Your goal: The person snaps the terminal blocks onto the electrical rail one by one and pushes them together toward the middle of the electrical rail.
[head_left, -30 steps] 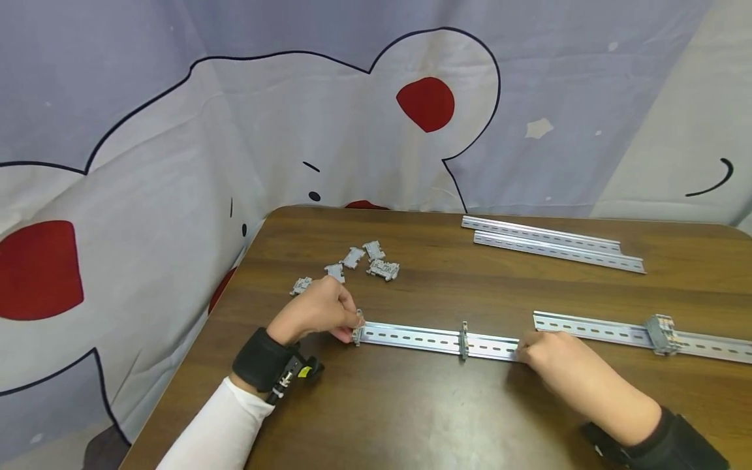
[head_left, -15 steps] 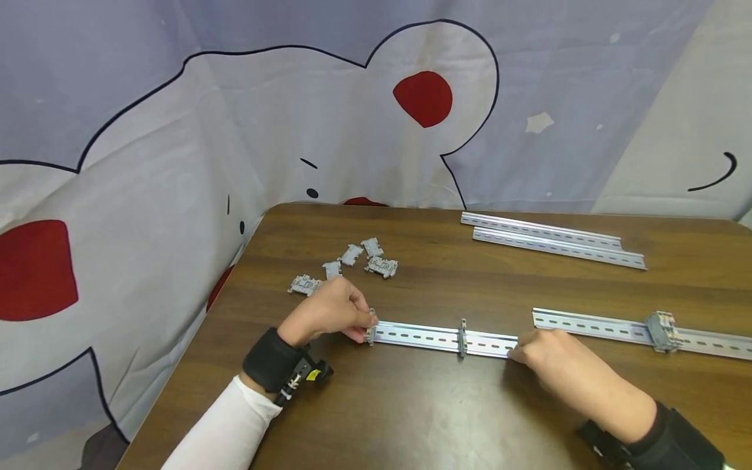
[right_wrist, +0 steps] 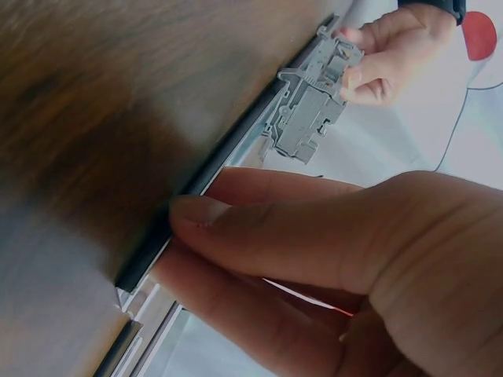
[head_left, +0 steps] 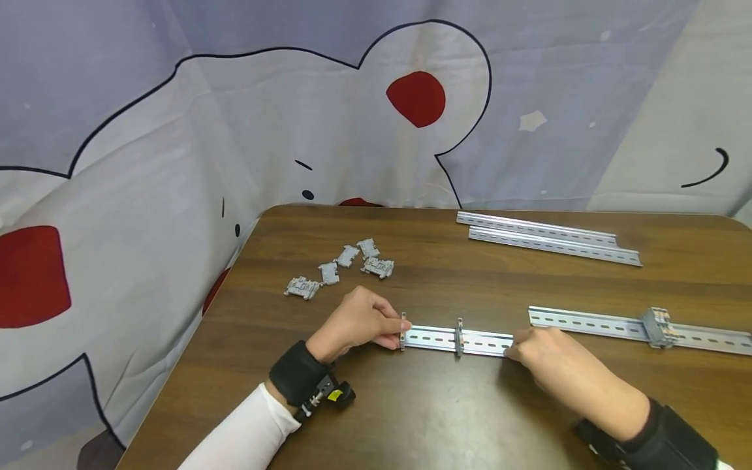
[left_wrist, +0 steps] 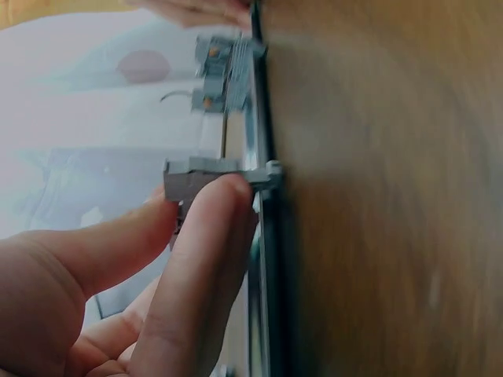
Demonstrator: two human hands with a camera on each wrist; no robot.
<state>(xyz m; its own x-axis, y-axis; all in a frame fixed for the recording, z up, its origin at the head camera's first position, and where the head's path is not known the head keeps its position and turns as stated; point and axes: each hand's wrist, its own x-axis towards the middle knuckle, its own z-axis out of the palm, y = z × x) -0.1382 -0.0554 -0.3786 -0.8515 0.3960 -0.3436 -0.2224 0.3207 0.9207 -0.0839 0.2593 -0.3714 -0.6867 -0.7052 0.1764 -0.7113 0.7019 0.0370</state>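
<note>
A slotted metal DIN rail lies on the wooden table in the head view. My left hand pinches a thin grey terminal block that stands upright on this rail; in the left wrist view the thumb and fingers grip the block on both sides. Farther right on the same rail stands a second terminal block, a short gap from the first. At the rail's right end, my right hand pinches the rail between thumb and fingers, its fingertips covering that part.
Several loose terminal blocks lie at the back left. Two bare rails rest side by side at the back right. Another rail, carrying a cluster of blocks, lies just beyond my right hand. A printed cloth hangs behind the table.
My left hand has slid right along the rail with the terminal block, closing on the second block. My right hand keeps its hold on the rail's end.
</note>
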